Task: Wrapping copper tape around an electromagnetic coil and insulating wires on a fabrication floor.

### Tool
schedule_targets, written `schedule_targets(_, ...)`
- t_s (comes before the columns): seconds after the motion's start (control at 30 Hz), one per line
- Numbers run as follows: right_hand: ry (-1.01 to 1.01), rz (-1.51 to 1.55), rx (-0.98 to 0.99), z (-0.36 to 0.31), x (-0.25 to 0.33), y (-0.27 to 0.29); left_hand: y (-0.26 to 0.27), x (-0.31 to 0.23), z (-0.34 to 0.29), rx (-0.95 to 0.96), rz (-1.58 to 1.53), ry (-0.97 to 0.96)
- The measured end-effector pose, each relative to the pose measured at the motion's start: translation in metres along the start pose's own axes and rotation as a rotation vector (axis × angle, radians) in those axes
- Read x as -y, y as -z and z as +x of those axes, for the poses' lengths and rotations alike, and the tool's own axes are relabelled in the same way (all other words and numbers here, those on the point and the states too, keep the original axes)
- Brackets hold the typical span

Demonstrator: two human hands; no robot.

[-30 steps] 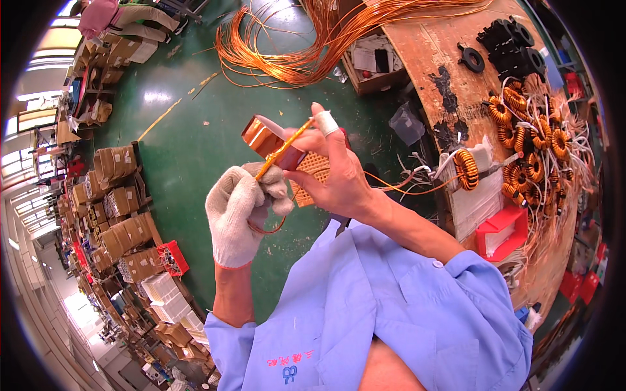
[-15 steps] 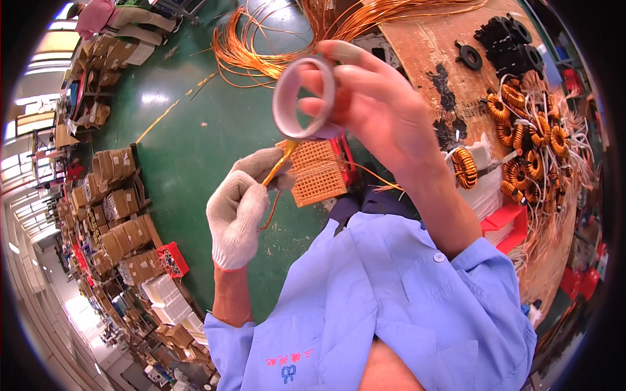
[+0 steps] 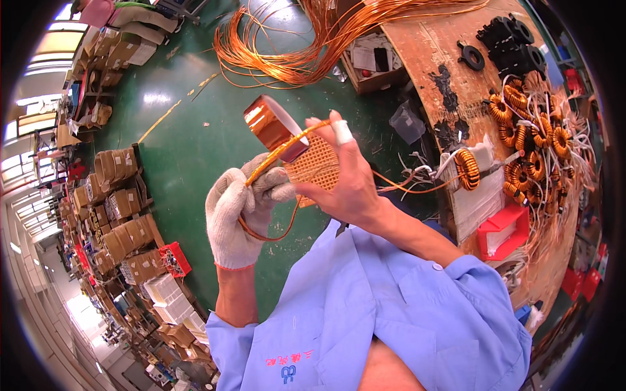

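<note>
Amber-taped wire bundle [image 3: 287, 146], held up at ctr. between a worker's two hands, runs slantwise in front of a roll of copper-colored tape [image 3: 262, 122] w/ a pale core. The L. hand [image 3: 236, 215], in a white knit glove, has its grip closed on the bundle's lower end; the R. hand [image 3: 352, 179], bare w/ a white finger wrap, has fingertips at the upper end, thumb spread well apart, though whether that grip pinches the wire one can't tell. Below the hands: a tan gridded panel [image 3: 316, 163] over green floor [image 3: 195, 130]. The worker's blue shirt [image 3: 424, 313] bears red lettering [image 3: 290, 358] w/ a blue logo [image 3: 288, 374] beneath, on the chest. At R., a worn wooden worktop [image 3: 417, 39] carries stacked black rings [image 3: 502, 39], a pile of copper-wound coils [image 3: 561, 143] w/ white leads, & a red bin [image 3: 521, 225]. Top ctr.: loose copper wire [image 3: 244, 55], approx. level w/ an open box [image 3: 375, 81] beside the worktop. Far L.: stacked cardboard ctns. [image 3: 117, 163], any markings too small to read, plus a red crate [image 3: 173, 259]; another person [image 3: 130, 16] shows at upper L.
</note>
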State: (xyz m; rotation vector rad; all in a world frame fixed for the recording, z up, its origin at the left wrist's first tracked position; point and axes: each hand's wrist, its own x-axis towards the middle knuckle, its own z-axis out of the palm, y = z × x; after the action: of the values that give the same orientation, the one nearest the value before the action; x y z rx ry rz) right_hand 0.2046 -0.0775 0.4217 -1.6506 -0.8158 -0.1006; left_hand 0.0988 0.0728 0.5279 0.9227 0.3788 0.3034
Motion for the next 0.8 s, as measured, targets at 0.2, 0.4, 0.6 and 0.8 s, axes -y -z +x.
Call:
schedule_targets(0.2, 0.04, 0.27, 0.004, 0.02, 0.008, -0.008, -0.002, -0.004, -0.001, -0.031, -0.008, 0.038)
schedule_targets(0.4, -0.743, 1.192, 0.269, 0.024, 0.018, 0.07, 0.014, -0.006, 0.002, -0.227, 0.042, -0.013)
schedule_targets(0.6, -0.905, 1.591, -0.131, 0.104, 0.033, 0.084, 0.013, 0.001, -0.013, -0.04, 0.362, -0.016)
schedule_targets(0.8, -0.523, 0.575, 0.172, 0.068, 0.004, 0.036, -0.001, 0.001, -0.012, -0.085, 0.129, -0.012)
